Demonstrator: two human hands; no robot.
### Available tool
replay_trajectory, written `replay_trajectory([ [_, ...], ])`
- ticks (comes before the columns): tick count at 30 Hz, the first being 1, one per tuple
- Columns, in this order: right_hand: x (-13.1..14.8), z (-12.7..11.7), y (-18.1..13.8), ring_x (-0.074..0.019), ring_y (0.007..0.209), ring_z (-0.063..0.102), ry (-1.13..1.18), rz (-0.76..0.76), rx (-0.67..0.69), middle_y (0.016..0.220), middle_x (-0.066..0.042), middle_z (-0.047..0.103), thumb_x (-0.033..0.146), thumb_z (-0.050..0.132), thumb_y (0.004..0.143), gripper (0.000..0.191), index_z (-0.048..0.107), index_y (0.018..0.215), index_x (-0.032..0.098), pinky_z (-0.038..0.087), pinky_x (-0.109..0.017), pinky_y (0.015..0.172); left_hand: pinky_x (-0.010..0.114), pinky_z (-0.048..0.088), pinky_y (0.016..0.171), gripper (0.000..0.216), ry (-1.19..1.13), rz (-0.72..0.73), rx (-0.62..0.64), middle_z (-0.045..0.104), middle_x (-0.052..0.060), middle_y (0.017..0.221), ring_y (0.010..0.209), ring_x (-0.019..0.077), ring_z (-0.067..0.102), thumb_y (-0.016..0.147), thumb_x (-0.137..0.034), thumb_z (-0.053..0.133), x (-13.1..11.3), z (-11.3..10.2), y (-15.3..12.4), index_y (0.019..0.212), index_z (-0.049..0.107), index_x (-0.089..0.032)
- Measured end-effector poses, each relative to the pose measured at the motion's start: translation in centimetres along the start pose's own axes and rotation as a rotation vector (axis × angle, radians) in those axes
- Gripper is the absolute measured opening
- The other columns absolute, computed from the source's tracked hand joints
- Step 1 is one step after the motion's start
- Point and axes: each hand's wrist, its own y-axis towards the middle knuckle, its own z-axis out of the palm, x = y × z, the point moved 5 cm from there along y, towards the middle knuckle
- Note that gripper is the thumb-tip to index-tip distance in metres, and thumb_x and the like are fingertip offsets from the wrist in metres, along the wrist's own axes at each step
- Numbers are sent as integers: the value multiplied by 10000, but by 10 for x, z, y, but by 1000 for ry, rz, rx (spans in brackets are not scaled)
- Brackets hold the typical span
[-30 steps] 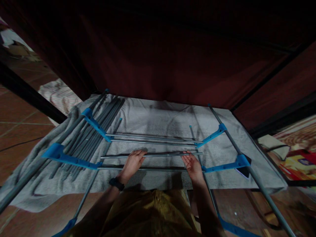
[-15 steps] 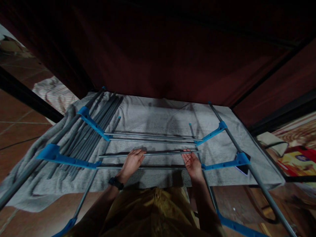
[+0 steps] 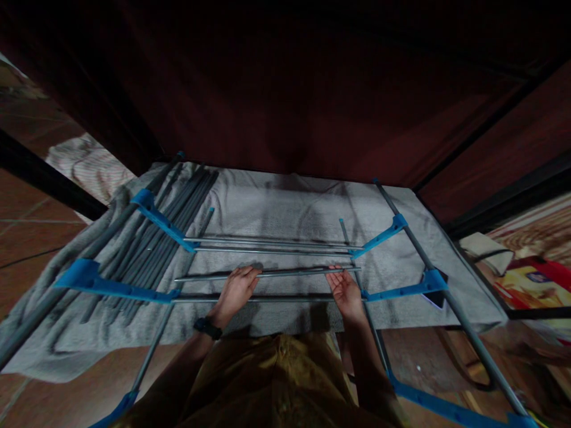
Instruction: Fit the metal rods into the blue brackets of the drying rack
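A loose grey metal tube (image 3: 289,273) lies crosswise between my two hands. My left hand (image 3: 237,289) is wrapped over it left of its middle, palm down. My right hand (image 3: 345,291) holds it near its right end, palm turned up, with the fingers under the tube. Just nearer to me, a fixed crossbar (image 3: 294,298) joins a blue bracket (image 3: 120,285) on the left to a blue bracket (image 3: 401,292) on the right. Farther off, two more crossbars (image 3: 276,246) run between the far left bracket (image 3: 163,221) and the far right bracket (image 3: 379,239).
Several loose grey tubes (image 3: 178,220) lie on the left of the grey cloth (image 3: 285,205). A dark phone (image 3: 435,291) rests under the right bracket. Upright poles (image 3: 473,333) flank both sides. A dark red panel (image 3: 289,107) closes off the back.
My hands keep nearly the same hold on the tube. The whole view has shifted slightly, so everything sits a little farther left and higher.
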Motion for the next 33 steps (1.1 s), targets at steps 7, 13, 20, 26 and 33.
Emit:
replay_trajectory([
  [7, 4, 4, -5, -174, 977, 754, 15, -5, 6, 954, -34, 792, 346, 688, 897, 98, 700, 881, 250, 569, -403, 1085, 447, 556, 984, 288, 22, 25, -2, 786, 117, 1102, 1051, 286, 725, 1013, -232, 503, -3, -1, 0, 1164, 747, -205],
  [13, 6, 5, -8, -183, 1005, 748, 27, -8, 37, 1000, -48, 789, 387, 685, 893, 143, 710, 926, 250, 554, -417, 1105, 437, 563, 968, 270, 24, 28, -15, 788, 105, 1093, 1042, 279, 729, 1013, -240, 513, -3, -1, 0, 1152, 743, -216],
  [20, 4, 4, -6, -185, 1018, 748, 11, 0, 28, 995, -42, 791, 339, 702, 881, 98, 707, 926, 252, 557, -412, 1103, 449, 556, 985, 279, 18, 31, -26, 788, 111, 1102, 1051, 285, 729, 1012, -236, 505, -3, -3, 0, 1155, 743, -215],
  [26, 3, 2, -5, -180, 1005, 752, 15, 10, 24, 994, -46, 792, 329, 683, 896, 94, 711, 922, 243, 554, -410, 1106, 462, 554, 991, 298, 6, 20, -16, 785, 121, 1110, 1048, 291, 729, 1016, -241, 487, -2, -2, -1, 1167, 743, -212],
  [33, 3, 3, -6, -181, 1000, 753, 22, 3, 21, 983, -42, 791, 334, 710, 872, 98, 703, 916, 247, 548, -408, 1110, 450, 550, 989, 293, 9, 20, -17, 785, 110, 1108, 1046, 277, 723, 1006, -238, 498, 0, -1, -1, 1168, 742, -224],
])
